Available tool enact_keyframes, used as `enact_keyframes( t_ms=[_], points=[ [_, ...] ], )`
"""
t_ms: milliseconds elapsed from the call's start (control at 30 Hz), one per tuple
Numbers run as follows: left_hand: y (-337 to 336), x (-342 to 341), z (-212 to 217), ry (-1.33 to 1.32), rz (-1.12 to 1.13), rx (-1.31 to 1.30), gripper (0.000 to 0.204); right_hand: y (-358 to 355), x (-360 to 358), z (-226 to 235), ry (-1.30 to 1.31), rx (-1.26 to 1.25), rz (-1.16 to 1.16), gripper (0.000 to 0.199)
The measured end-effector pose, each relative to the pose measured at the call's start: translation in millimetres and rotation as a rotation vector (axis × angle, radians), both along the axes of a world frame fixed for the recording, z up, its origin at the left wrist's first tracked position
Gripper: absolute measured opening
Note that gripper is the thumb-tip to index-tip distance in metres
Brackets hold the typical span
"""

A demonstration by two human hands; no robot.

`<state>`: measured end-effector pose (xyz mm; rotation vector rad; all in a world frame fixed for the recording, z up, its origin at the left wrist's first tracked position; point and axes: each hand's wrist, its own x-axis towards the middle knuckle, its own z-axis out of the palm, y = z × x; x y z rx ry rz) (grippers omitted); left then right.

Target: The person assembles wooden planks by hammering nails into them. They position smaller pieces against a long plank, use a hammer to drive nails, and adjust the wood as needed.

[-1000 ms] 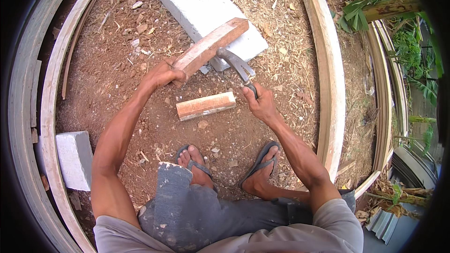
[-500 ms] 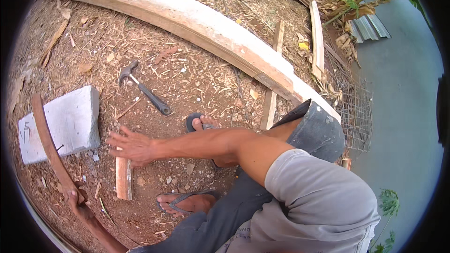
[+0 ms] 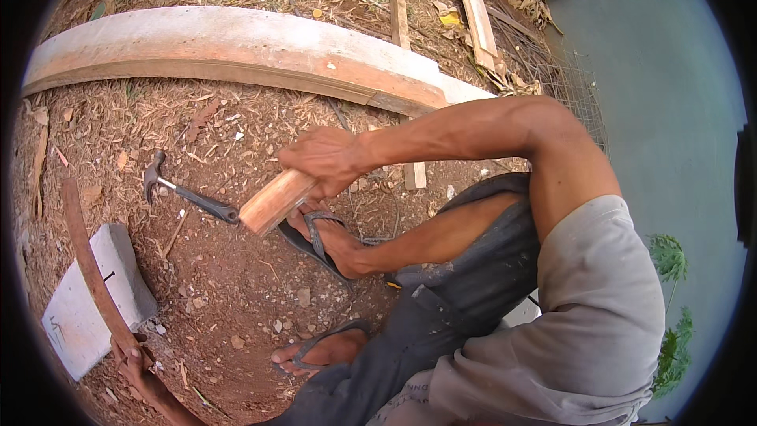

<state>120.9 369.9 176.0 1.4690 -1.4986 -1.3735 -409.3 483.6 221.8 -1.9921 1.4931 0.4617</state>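
- At the far left your left hand [image 3: 136,363] is wrapped around the near end of a long, thin reddish wood strip [image 3: 88,268] that runs up and away over the dirt.
- That strip crosses over a pale grey concrete block [image 3: 75,323] lying on the ground just beside the hand.
- Further right, a claw hammer [image 3: 185,196] with a dark handle lies loose on the soil, untouched, its head pointing left.
- Just right of the hammer, your right hand [image 3: 323,159] is closed tight on a short reddish wood block [image 3: 276,201], held tilted above your sandalled foot [image 3: 327,238].
- Behind it all, on the far side, a wide curved plank [image 3: 236,51] lies across the ground.
- Your other foot [image 3: 319,349] rests nearer, on bare dirt.
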Motion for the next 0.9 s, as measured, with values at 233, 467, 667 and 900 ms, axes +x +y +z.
enact_keyframes(
  t_ms=[233, 467, 667, 900],
  points=[
    [0, -35, 10, -0.145, -0.059, 0.097, 0.097, 175, -147, 19, 0.504, -0.372, -0.549, 0.056],
    [11, -34, -2, -0.117, -0.089, 0.174, 0.09, 197, -170, -100, 0.572, -0.798, -0.898, 0.058],
    [24, -60, -3, -0.224, -0.055, 0.237, 0.09, 185, -166, -123, 0.616, -0.933, -1.016, 0.049],
    [18, -89, -8, -0.257, -0.087, 0.259, 0.089, 158, -148, -149, 0.698, -1.153, -1.246, 0.054]
  ],
)
